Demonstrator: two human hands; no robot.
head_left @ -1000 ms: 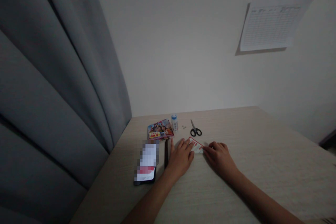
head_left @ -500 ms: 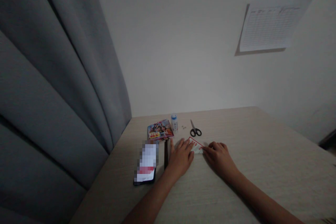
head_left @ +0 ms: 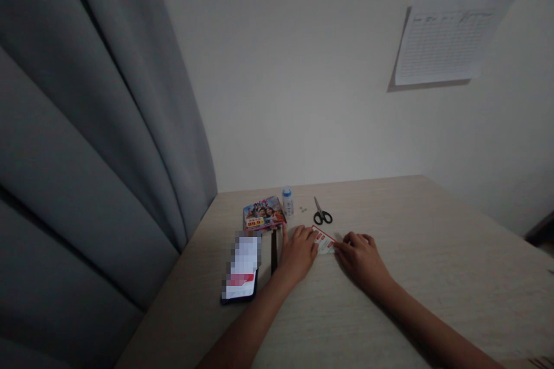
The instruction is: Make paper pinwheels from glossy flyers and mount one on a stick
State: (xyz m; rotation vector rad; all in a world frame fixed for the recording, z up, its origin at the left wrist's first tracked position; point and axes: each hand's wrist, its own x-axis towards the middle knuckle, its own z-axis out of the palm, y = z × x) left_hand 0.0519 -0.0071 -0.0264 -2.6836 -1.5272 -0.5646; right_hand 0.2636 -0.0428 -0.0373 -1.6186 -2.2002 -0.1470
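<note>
A small folded piece of printed paper [head_left: 325, 240], white with red edging, lies on the table between my two hands. My left hand [head_left: 298, 252] rests over its left end with the fingers laid out and the thumb side hidden in part. At the paper's right corner, the curled thumb and fingers of my right hand [head_left: 358, 253] pinch it. Just beyond the paper are scissors [head_left: 322, 215] with black handles, their blades pointing toward the wall.
Left of my left hand lie a dark strip [head_left: 274, 251] and a phone [head_left: 241, 268] with a lit screen. Behind them are a colourful printed booklet [head_left: 264, 213], a small blue-capped bottle [head_left: 288, 202] and tiny bits [head_left: 303, 209]. A grey curtain [head_left: 130, 98] borders the table's left.
My left hand's fingers have drawn back slightly to the left, and more of the paper's printed face shows. My right hand stays at the paper's corner.
</note>
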